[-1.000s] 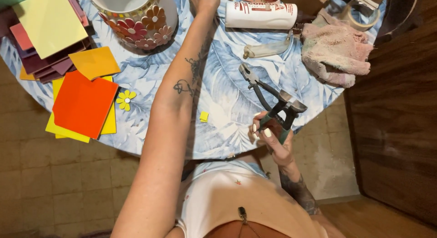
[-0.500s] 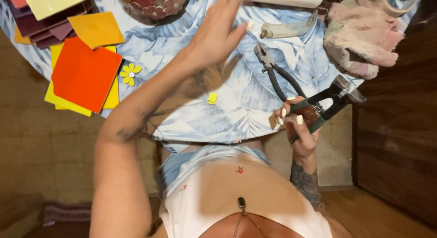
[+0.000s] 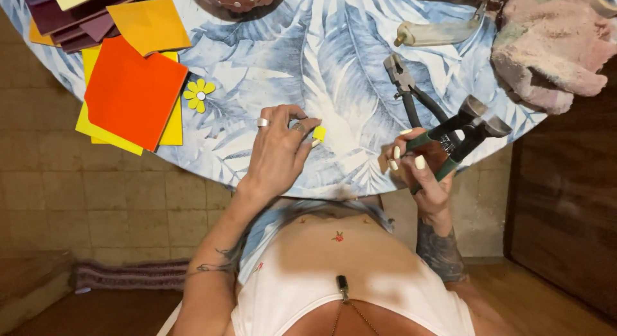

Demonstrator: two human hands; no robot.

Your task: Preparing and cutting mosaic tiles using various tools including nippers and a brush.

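Table (image 3: 334, 60): a round top under a blue-and-white leaf-print cloth is filling the upper half of the view, its curved edge running from 9 o'clock down past the person's waist to 3 o'clock.
Pink cloth (image 3: 553, 50): a fuzzy, crumpled rag is lying at 2 o'clock, partly over the table edge.
Orange sheet (image 3: 132, 92): a large square is sitting at 10 o'clock, lying on top of a yellow sheet (image 3: 170, 127) that is showing at its lower and right edges.
Darker sheets (image 3: 71, 21): a stack of maroon and amber squares is lying at 11 o'clock, running out of view.
Left hand (image 3: 279, 153): it is resting palm down near the table's near edge, just left of centre, fingers curled in, thumb and forefinger pinching a small yellow piece (image 3: 319, 133); rings are showing on two fingers.
Right hand (image 3: 421, 166): it is hovering at 4 o'clock of centre, just off the table edge, fingers wrapped closed around the green handles of the nippers (image 3: 459, 133).
Nippers: the dark wheeled head is pointing toward 2 o'clock, well apart from the yellow piece.
Pliers (image 3: 411, 95): a second tool with dark handles is lying on the cloth at 1 o'clock, just above the right hand.
Pale tube (image 3: 440, 33): lying near 1 o'clock, at the top.
Flower piece (image 3: 200, 96): a small yellow flower with a white centre is sitting just beside the orange sheet, toward 3 o'clock of it.
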